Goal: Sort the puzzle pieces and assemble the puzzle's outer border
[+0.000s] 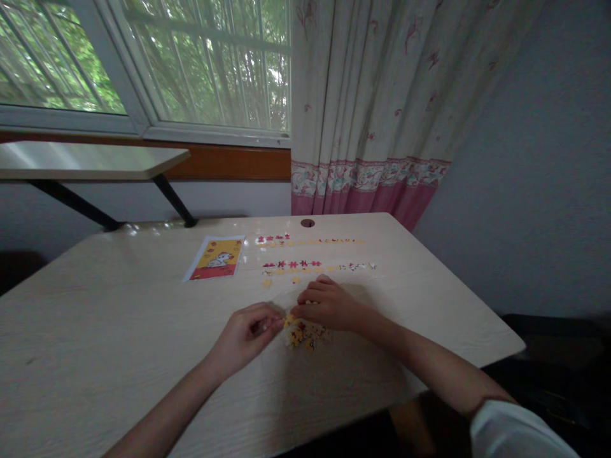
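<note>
A small heap of loose jigsaw puzzle pieces (305,336), yellow, red and pale, lies on the table in front of me. My left hand (249,334) pinches a yellow puzzle piece (289,320) with thumb and forefinger at the heap's left edge. From the right, my right hand (329,304) reaches over the top of the heap with curled fingers, its fingertips close to the same piece. What lies under those fingers is hidden. Beyond my hands, red pieces (293,264) and yellow pieces (305,270) are laid out in rows.
A printed picture sheet (217,257) with a white animal on yellow and red lies left of the rows. The wooden table (143,331) has a round cable hole (308,223) at the back. A raised shelf (90,160) stands at back left, and a curtain (363,127) hangs behind.
</note>
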`<state>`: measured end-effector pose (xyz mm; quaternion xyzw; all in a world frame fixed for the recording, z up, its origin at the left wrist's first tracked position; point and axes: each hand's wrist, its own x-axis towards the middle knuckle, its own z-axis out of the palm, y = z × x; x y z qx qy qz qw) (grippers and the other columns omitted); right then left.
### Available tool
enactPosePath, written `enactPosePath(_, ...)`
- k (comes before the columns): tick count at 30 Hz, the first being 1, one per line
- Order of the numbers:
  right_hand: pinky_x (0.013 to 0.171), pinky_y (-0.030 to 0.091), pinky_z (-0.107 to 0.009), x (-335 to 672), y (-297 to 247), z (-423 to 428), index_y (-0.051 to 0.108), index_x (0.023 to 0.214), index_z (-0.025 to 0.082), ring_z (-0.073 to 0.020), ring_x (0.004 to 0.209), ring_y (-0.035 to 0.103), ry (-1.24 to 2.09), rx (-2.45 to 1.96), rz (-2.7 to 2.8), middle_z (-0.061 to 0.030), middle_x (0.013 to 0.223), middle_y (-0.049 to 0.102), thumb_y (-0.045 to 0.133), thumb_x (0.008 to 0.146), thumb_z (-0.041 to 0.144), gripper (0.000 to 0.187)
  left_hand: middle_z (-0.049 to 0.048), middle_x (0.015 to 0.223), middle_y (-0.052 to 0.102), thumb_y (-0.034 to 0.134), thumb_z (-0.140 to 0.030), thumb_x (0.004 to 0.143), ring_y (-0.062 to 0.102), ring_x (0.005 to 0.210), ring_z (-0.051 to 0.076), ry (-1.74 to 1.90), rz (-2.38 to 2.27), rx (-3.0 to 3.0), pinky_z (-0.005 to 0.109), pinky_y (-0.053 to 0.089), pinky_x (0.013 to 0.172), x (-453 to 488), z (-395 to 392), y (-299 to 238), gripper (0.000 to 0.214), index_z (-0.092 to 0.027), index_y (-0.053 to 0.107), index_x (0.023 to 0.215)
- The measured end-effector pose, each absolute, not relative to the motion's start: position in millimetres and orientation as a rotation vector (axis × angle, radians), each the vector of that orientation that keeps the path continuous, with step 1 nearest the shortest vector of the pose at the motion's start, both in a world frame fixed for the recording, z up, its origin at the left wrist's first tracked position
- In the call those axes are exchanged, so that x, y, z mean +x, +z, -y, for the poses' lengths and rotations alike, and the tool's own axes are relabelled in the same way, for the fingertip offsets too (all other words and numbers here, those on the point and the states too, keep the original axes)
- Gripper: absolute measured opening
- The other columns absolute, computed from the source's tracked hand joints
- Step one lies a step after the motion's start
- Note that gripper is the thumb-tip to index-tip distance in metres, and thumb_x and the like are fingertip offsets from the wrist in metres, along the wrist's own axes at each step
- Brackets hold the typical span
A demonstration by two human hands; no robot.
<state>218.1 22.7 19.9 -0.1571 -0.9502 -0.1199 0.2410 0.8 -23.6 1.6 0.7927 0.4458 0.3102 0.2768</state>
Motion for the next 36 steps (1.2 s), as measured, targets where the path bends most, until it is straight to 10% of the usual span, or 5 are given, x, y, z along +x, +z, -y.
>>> enactPosePath(36,0.073,0.035,-0.029,226,17,-23,0.062,0.095,0.023,-0.0117,0.074,0.055,-0.300,-0.619,2.166,0.0001,0.082,0.064,0.058,0.081,0.036,0.020,0.0021,0.062,0.059,0.054,-0.039,0.079,0.051,0.056,0.013,0.976,-1.225,1.826,0.022,0.038,0.049,4,23,4,0.026,-0.014,0.063,0.072)
